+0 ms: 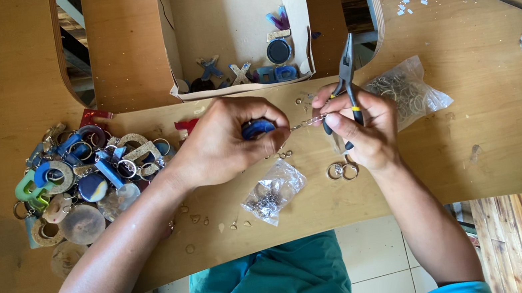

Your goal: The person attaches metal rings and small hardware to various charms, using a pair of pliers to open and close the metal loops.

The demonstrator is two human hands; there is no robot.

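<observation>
Teal-clothed lap and both forearms fill the 6 o'clock edge, reaching up over a wooden table (491, 156). At the centre the left hand (223, 141) is curled tight, thumb and fingers pinching a small blue pendant piece (258, 127) so that only its rim shows. Just to its 3 o'clock, the right hand (363, 128) is closed around yellow-handled pliers (347, 75), whose black nose points toward 12 o'clock, while its fingertips nip a thin metal chain link (308, 121) that bridges to the blue piece. The two hands are nearly touching.

Below them, at 5 o'clock of the left hand, lies a clear bag of small metal parts (273, 190); a pair of split rings (342, 170) rests under the right wrist, and a second bag of rings (405, 90) sits at 3 o'clock. A heap of finished keychains (84, 180) crowds 9 o'clock, and an open cardboard box (298, 20) with more pieces stands at 12 o'clock.

Risks, as I judge them: the link is tiny and held by fingertips alone, so a slip could drop it among the loose bits on the table. With the pliers held in the palm rather than on the link, an awkward regrip could scratch the blue piece or jab a finger. A wrist could also sweep the split rings off the near edge.
</observation>
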